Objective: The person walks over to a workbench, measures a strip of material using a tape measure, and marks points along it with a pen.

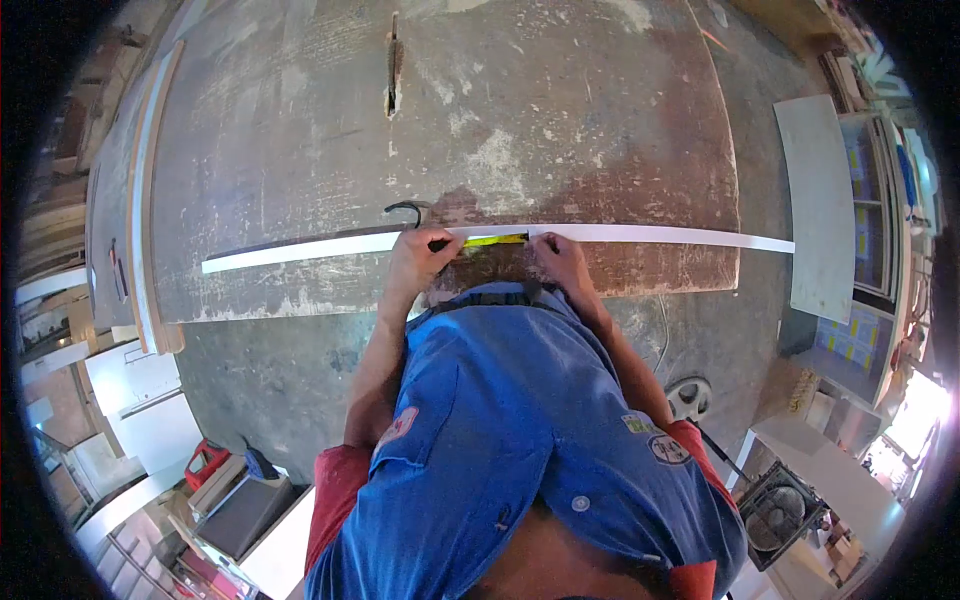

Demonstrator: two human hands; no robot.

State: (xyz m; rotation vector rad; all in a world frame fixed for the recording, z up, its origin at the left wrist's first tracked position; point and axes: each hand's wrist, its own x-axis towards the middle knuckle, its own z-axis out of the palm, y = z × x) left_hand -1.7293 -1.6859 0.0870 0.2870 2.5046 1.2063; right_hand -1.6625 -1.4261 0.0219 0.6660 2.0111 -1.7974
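A long white strip (660,234) lies crosswise on the worn worktable, near its front edge. My left hand (418,264) is closed at the strip, around what looks like a tape measure whose case is mostly hidden by the fingers. A black strap (405,207) loops out beyond this hand. From there a short length of yellow tape blade (494,240) runs along the strip's near edge to my right hand (562,264). The right fingers are pinched at the blade's dark end, beside the strip.
The scuffed worktable (560,120) has a slot (393,75) in its top. Long boards (150,200) lie at the left. A pale panel (815,200) stands right, near the strip's end. A black crate (778,515) and a red-handled object (207,462) are lower down.
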